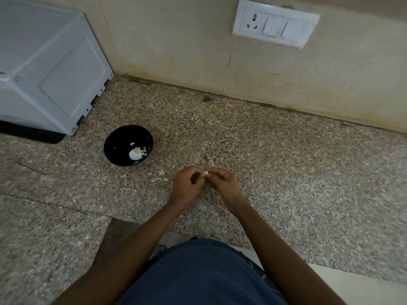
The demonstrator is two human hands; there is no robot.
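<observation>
Peeling partway: left hand (185, 186) and right hand (222, 183) are jointly pinching 1 white clove (206, 172) right of black bowl (114, 148) holding peeled pieces (136, 153).

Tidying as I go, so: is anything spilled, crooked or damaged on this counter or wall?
Yes. Pale scraps lie loose on the granite counter beside the black bowl, left of the small white piece that the left hand and right hand pinch. The wall switch plate looks tilted, its lower right corner seemingly chipped.
</observation>
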